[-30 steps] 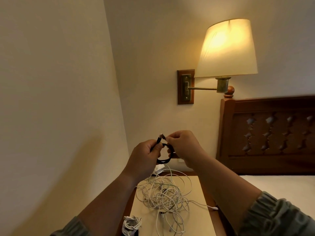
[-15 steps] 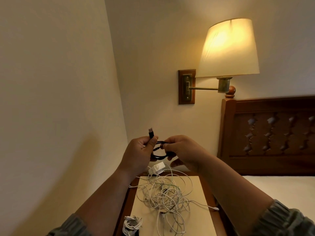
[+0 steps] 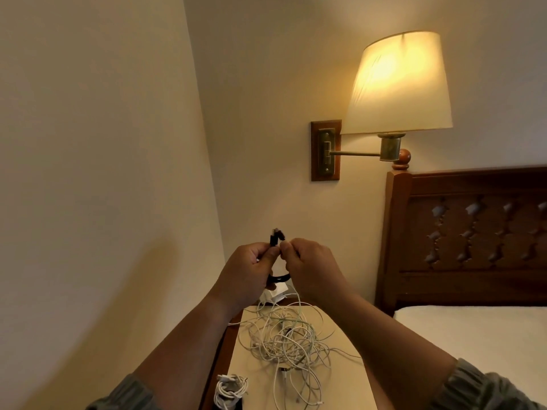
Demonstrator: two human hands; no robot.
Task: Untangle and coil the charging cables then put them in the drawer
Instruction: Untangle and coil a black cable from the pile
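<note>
Black cable: we hold a small coil of black cable [image 3: 278, 278] in the air between our two hands, above the far end of the nightstand. Its plug ends stick up above our fingers, and the bottom of the loop hangs between our palms.
Left hand: our left hand [image 3: 248, 273] grips the left side of the coil, fingers curled round it and thumb pressed near the plugs.
Right hand: our right hand [image 3: 310, 267] pinches the cable's end just beside the left thumb, so our hands nearly touch.
White tangle: below our wrists, a loose knot of white cables [image 3: 284, 341] lies on a cream mat [image 3: 340, 389] on the nightstand [image 3: 222, 350].
White coil: a small wound white cable [image 3: 231, 389] sits at the mat's near left edge, apart from the tangle.
Adapter: a white plug block [image 3: 275, 294] rests at the far edge, under the black loop.
Surroundings: a lit wall lamp [image 3: 399, 84] hangs above and to our right. Below it are a dark wooden headboard [image 3: 473, 232] and a white bed [image 3: 488, 335].
</note>
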